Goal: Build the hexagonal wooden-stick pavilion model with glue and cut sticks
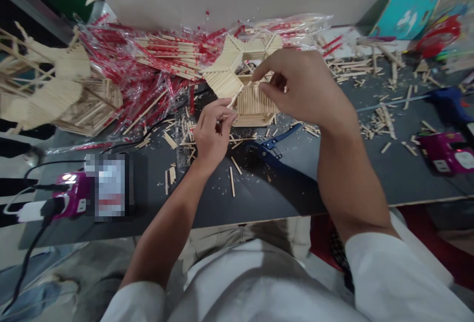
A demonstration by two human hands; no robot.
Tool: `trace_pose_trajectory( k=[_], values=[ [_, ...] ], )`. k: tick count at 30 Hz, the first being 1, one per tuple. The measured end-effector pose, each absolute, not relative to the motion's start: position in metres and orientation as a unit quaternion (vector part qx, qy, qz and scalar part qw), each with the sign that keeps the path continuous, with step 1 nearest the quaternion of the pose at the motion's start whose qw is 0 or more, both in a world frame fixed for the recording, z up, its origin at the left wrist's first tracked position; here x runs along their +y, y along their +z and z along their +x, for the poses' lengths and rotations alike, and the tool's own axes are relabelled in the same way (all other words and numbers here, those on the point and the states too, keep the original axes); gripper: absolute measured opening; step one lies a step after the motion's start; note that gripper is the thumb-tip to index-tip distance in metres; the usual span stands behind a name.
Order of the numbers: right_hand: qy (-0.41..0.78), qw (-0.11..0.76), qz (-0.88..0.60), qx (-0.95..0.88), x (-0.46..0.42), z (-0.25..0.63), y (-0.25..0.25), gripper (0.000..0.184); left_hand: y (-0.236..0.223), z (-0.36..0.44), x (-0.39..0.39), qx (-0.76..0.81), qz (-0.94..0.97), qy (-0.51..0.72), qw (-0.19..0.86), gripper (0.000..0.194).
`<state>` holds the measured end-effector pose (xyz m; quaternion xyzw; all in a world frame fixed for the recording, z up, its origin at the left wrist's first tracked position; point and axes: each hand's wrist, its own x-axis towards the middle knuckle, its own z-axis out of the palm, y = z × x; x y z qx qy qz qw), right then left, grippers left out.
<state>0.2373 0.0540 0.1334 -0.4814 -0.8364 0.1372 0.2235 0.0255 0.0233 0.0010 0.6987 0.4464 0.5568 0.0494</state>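
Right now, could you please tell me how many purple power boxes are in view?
2: one purple box toward the left, another purple box toward the right edge.

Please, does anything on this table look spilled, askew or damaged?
Yes: short stick pieces lie scattered across the dark table, around the blue pliers, rather than gathered. The teal container at the back right appears tilted, though lens distortion may exaggerate this.

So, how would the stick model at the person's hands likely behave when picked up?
The stick model is probably light, given its open gaps. Its panels look fairly stiff, being closely packed. Their slender sticks might snap if squeezed.
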Motion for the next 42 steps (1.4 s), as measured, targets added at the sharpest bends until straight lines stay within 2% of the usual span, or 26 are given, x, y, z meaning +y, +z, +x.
trace_pose_trajectory(
  k=[6,10,14,18,23,29,39,42],
  values=[
    [0.095,0.259,-0.525,-0.805,0.054,0.251,0.142,0.007,0.003,0.027,0.023,0.428,0.697,0.573,0.054,0.017],
    [0.043,0.284,-0.55,-0.784,0.053,0.273,0.145,0.016,0.004,0.027,0.022,0.433,0.697,0.569,0.061,0.018],
    [0.051,0.312,-0.554,-0.77,0.052,0.295,0.145,0.017,0.005,0.028,0.021,0.434,0.698,0.567,0.045,0.017],
    [0.05,0.277,-0.558,-0.78,0.053,0.3,0.146,0.025,0.006,0.029,0.02,0.438,0.696,0.568,0.033,0.013],
    [0.041,0.18,-0.568,-0.802,0.059,0.287,0.145,0.015,0.003,0.027,0.022,0.451,0.693,0.562,0.035,0.017],
    [0.028,0.08,-0.535,-0.841,0.069,0.277,0.135,0.025,0.001,0.027,0.024,0.465,0.691,0.553,0.033,0.021],
    [0.086,0.107,-0.537,-0.832,0.072,0.281,0.129,0.02,0.013,-0.003,0.026,0.477,0.697,0.534,0.019,0.034],
    [0.101,0.114,-0.535,-0.831,0.072,0.282,0.129,0.02,0.016,-0.023,0.027,0.48,0.764,0.43,0.012,0.028]
  ],
)
